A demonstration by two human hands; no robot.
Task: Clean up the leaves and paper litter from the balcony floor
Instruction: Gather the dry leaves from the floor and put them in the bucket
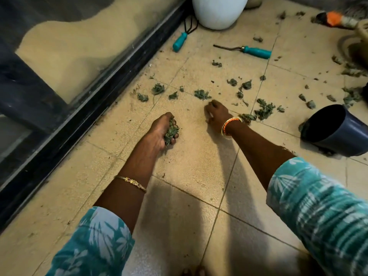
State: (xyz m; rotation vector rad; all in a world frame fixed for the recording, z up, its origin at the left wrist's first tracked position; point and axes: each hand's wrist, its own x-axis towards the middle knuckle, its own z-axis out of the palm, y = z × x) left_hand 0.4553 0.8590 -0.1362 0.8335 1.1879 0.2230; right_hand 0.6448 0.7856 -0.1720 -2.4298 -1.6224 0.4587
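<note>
A: What are the hands doing?

B: The left hand [163,130], centre of the frame, is curled round a clump of leaves [171,132]. The right hand [217,112] sits just right of it, fingers bent down onto the floor [191,162]. It may be pinching a scrap, but its fingertips are turned away, so I cannot tell.

A: Where is the rest of the litter?

B: More loose leaves [202,94] lie in a band across the middle of the frame, just beyond both hands, and thicker to the right [264,109]. I can't make out any paper among them.

A: What's cut off or hidden?

B: A white pot [219,10] at the top centre is cropped by the frame edge. A brush [334,20] in the upper right is partly out of view, and whatever pale object sits beside it is too cropped to name. A dark pot [336,130] lies on its side at the right edge, mouth toward the hands, its interior in shadow.

A: Anything else on the tiles?

B: Two teal-handled tools: one [180,41] by the door track [111,92], one [256,51] further right, beyond the leaves.

A: Room to move?

B: The track runs diagonally down the left side. Between it and the dark pot the tiles below the hands hold only the arms, the patterned sleeves [318,208] and specks of debris.
</note>
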